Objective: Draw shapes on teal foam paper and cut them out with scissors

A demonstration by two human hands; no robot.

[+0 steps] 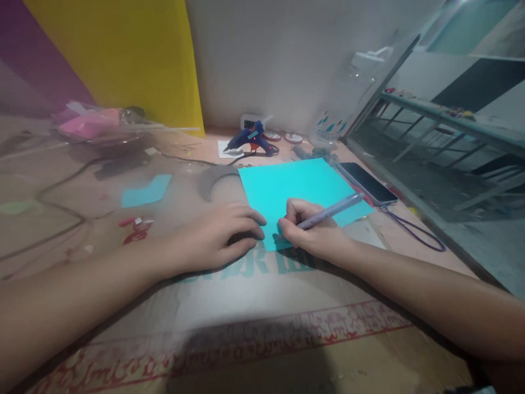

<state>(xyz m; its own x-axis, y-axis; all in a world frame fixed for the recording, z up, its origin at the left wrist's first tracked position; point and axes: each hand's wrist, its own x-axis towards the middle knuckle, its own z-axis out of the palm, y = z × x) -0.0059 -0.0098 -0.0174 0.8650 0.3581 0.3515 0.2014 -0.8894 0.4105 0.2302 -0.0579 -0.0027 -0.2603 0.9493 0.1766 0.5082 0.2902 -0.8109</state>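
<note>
Turquoise sheet point(291, 186): likely light, creasable; best steadied at left edge. Pen point(330, 211) pinched by right hand point(314, 231); left hand point(223, 232) loosely spread.

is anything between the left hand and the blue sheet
Nothing visible: the left hand reaches over the left edge of the sheet. The right hand, holding the pen, is off to the right, not between them.

The large paper point(287, 183) was turquoise, the pen point(328, 212) greyish lilac, the far glue gun point(248, 135) blue; red scrollwork point(229, 350) banded the near tabletop point(221, 298).
</note>
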